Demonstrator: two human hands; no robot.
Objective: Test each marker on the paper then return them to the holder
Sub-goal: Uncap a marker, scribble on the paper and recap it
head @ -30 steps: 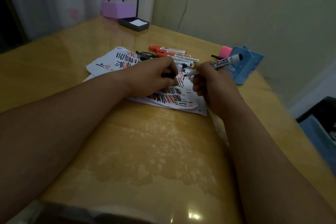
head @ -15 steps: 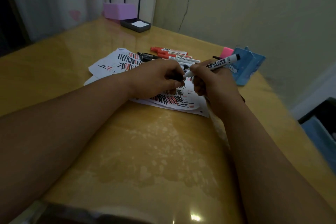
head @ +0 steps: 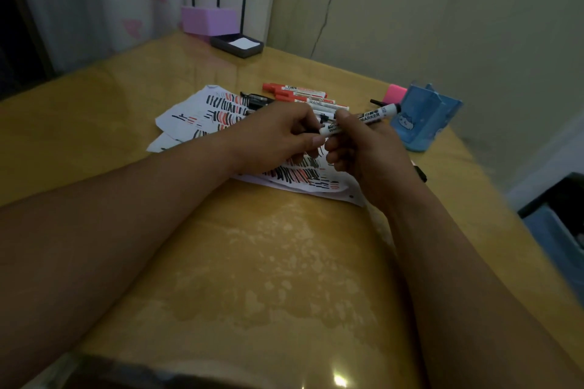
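Marker (head: 370, 118) in right hand (head: 363, 155), over paper (head: 196, 106)

Left hand (head: 278, 139), right hand (head: 363, 153) — one marker (head: 376, 114)

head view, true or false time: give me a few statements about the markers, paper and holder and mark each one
1. The right hand grips a white-barrelled marker. True.
2. The paper is blank. False: black and red strokes cover it.
3. The red markers stand in the blue holder. False: they lie on the table beyond the hands, apart from the holder.
4. The purple box sits near the table's far edge. True.
5. The left hand rests flat, away from the marker. False: its curled fingers meet the marker's near end.
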